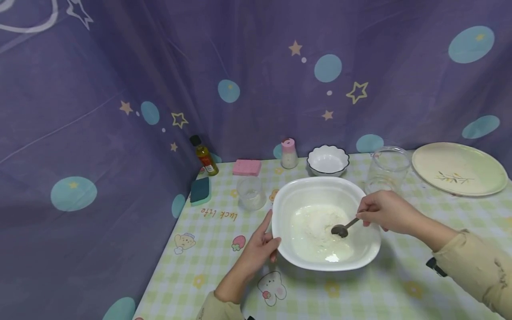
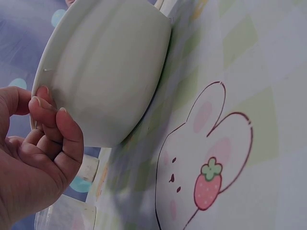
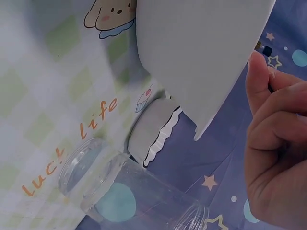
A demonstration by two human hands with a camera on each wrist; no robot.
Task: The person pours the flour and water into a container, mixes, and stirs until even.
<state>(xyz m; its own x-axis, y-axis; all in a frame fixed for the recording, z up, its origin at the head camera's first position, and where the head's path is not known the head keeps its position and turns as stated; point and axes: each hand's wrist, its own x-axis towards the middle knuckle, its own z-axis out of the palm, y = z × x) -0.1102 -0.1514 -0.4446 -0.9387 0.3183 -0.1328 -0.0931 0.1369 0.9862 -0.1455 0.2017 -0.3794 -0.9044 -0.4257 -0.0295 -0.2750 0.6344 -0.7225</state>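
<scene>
left hand grips the rim of the big white bowl at its left edge, thumb up along the wall, fingers curled under the rim; the left wrist view shows the fingertips on the outer wall just below the lip. right hand pinches the handle of a metal spoon, fingers closed round it. spoon head is down in the white flour-like mix inside the bowl, right of centre. bowl sits on the checked desk, near the front middle, between the two hands.

behind the bowl: small scalloped white bowl, pink-capped shaker to its left, pink sponge, oil bottle at the back left corner. clear glass cup just left of the big bowl's back edge, teal sponge at the desk's left edge. clear jar stands just behind the right hand, cream plate far right. purple starred cloth hangs behind and to the left. right wrist view shows the jar lying low in frame beside the scalloped bowl; spoon mostly hidden there.
</scene>
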